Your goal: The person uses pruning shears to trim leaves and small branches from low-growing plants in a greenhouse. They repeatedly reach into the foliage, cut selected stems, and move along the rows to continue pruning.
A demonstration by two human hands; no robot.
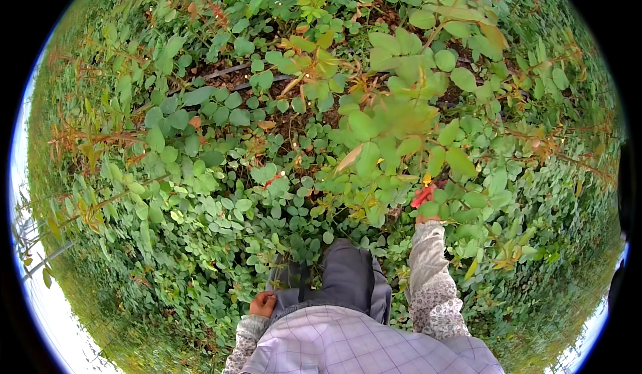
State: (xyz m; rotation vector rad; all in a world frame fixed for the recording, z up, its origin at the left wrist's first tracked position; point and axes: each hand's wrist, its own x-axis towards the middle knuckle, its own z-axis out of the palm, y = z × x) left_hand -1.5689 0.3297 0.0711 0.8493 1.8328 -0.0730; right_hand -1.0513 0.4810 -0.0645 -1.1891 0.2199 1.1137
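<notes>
My right hand [427, 219] reaches forward into rose foliage, closed around the red handle of what look like pruning shears [424, 196]. Leaves hide most of the fingers and the tool's tip. A leafy rose stem with broad green leaves [391, 123] rises just beyond that hand, nearer the camera and partly blurred. Low by my hip, my left hand [262, 304] has its fingers curled at the edge of grey cloth [287, 299] over my legs, and seems to grip it.
Dense rose bushes [200, 223] surround my legs on every side. Reddish young shoots [100, 137] stick out at the left. Brown soil [225, 79] and thin dark pipes or strips [263, 81] show through gaps ahead. A metal bar [50, 259] crosses the far left edge.
</notes>
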